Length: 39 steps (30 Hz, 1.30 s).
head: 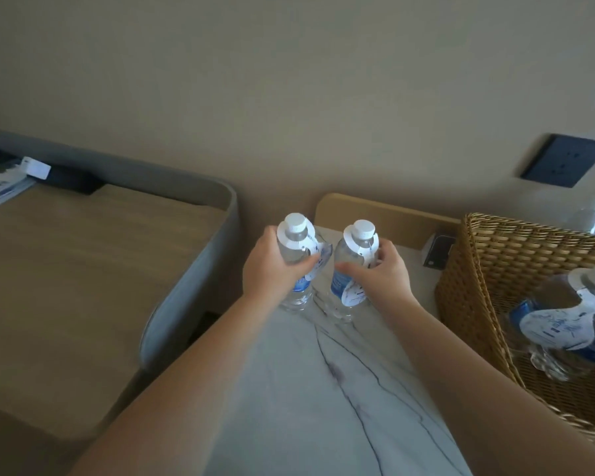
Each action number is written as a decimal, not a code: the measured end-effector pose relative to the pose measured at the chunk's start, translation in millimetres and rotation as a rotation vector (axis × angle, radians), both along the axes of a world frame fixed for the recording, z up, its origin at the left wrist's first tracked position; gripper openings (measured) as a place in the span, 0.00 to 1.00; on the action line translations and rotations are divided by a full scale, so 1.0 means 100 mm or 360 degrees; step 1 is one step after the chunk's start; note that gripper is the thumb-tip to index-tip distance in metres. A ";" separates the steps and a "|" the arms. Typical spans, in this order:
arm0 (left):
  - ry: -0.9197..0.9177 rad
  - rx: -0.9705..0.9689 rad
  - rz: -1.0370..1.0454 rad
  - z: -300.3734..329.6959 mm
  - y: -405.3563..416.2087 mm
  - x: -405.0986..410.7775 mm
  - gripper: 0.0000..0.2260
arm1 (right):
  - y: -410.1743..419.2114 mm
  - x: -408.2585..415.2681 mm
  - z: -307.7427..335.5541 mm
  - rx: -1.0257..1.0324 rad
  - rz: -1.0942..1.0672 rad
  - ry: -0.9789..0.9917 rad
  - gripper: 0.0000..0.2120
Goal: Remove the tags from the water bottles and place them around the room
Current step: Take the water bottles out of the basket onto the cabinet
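**Two tagged bottles held upright on the marble counter**

At the right edge of the frame a wicker basket (495, 269) sits on the counter (306, 389). It holds at least one clear water bottle (557, 338) lying tilted, with a white cap, a blue label and a white paper tag (560, 324) hung round its neck. The basket is cut off by the frame, so the rest of its contents cannot be made out; a second clear shape above its rim, at the far right, is too blurred to name.

In the middle of the frame two more bottles stand upright side by side on the white veined counter. The left hand (272, 266) is closed round the left bottle (294, 255), fingers wrapped over its shoulder and part of its neck tag (310, 245). The right hand (382, 269) grips the right bottle (351, 269) in the same way, thumb across the front, with that bottle's tag (361, 249) still round the neck and hanging down.

The hands hide much of both blue labels. Printing shows on the tags and labels, but none of it is legible.

In the upper right a dark wall socket (565, 160) is set in the beige wall.
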<state>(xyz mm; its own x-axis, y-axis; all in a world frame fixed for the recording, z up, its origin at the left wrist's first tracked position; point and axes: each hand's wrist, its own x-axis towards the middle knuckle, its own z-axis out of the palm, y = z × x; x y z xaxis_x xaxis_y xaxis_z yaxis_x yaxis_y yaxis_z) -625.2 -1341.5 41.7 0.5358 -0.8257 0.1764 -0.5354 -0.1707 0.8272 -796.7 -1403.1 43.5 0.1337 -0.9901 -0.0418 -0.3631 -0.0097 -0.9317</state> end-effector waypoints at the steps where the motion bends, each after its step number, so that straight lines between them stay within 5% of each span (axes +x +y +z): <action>1: 0.0012 -0.0011 -0.0012 -0.02 0.02 -0.01 0.28 | 0.00 0.00 0.00 -0.0013 0.0017 0.0020 0.27; 10: 0.0069 -0.0019 -0.0083 -0.05 0.02 -0.11 0.29 | 0.03 -0.06 0.00 0.0057 0.0130 0.0056 0.32; 15: 0.0217 0.0029 -0.0107 -0.02 0.07 -0.11 0.50 | 0.07 -0.08 0.04 -0.0018 0.0123 0.0070 0.44; 18: 0.0155 -0.0096 -0.0036 0.03 0.17 -0.17 0.50 | 0.09 -0.13 0.11 -0.0127 0.0077 0.0116 0.48; 25: -0.0350 -0.0555 -0.0123 0.41 0.33 -0.53 0.37 | 0.21 -0.43 0.37 -0.0433 -0.0047 0.0194 0.40; 31: -0.0418 -0.0709 -0.0422 0.74 0.23 -1.26 0.32 | 0.40 -1.07 0.66 -0.0709 -0.0184 0.0205 0.31; 39: -0.0473 -0.0483 -0.0678 0.78 0.04 -2.21 0.35 | 0.38 -2.33 0.78 -0.0784 -0.0484 0.0435 0.27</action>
